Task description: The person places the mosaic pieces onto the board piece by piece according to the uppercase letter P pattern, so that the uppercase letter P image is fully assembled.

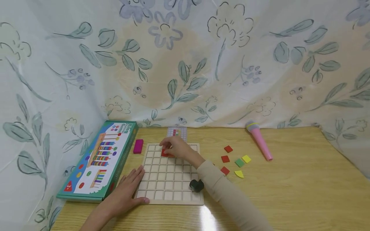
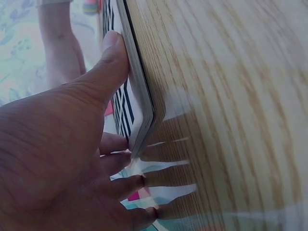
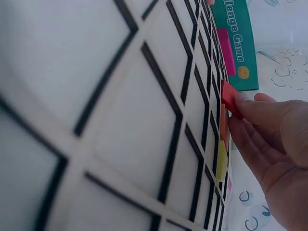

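Note:
My right hand (image 1: 177,148) pinches a red square tile (image 3: 228,94) between thumb and fingers at the far rows of the wooden grid board (image 1: 169,202). In the right wrist view, the tile stands tilted over the board, beside an orange-red tile (image 3: 224,126) and a yellow tile (image 3: 221,161) lying in the grid. From the head view, my right hand hides part of those rows. My left hand (image 1: 127,189) rests at the board's near left corner. Its thumb lies on the front edge, and its extended fingers reach along the left side.
Several loose red, green and yellow tiles (image 1: 239,162) lie right of the board. Beyond them is a pink toy microphone (image 1: 261,141). A pattern card (image 1: 180,132) sits behind the board; a magenta block (image 1: 138,146) and game box (image 1: 99,157) are left. A black object (image 1: 197,185) overlaps the board's right side.

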Demonstrator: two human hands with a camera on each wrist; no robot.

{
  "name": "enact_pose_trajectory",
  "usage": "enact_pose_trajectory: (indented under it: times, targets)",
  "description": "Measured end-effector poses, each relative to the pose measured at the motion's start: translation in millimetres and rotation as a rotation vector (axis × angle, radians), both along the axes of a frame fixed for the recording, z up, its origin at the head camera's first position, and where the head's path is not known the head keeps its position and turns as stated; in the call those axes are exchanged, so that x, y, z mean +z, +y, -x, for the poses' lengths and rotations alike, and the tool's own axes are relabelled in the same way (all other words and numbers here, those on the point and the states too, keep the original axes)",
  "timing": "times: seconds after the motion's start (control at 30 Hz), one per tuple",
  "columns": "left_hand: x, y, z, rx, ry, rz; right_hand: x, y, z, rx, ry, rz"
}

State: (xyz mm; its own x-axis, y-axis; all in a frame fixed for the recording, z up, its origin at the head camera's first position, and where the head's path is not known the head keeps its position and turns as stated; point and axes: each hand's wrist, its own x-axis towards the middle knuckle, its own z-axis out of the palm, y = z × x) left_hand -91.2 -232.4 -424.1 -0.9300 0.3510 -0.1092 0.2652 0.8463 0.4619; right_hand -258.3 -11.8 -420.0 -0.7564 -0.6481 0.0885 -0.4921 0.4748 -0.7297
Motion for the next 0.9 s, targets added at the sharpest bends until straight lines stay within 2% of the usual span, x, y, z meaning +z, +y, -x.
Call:
enact_pose_trajectory:
  times: [0.23,0.57,0.77,0.9]
  targets:
    - [-0.8,0.5,0.1,-0.009,0.009,-0.001,0.7,-1.7,-1.8,-0.019,-0.015,-0.072]
    - [-0.7,0.4,-0.7,-0.01,0.008,-0.008,7.9,3.7,-4.1,-0.019,-0.018,-0.117]
    - [-1.5,0.2,-1.5,-0.012,0.019,-0.008,22.3,34.8,-4.0,-0.022,0.023,-0.112]
    - [-1.9,-0.4,-0.7,-0.009,0.02,-0.006,30.0,68.0,-1.5,-0.065,0.078,-0.129]
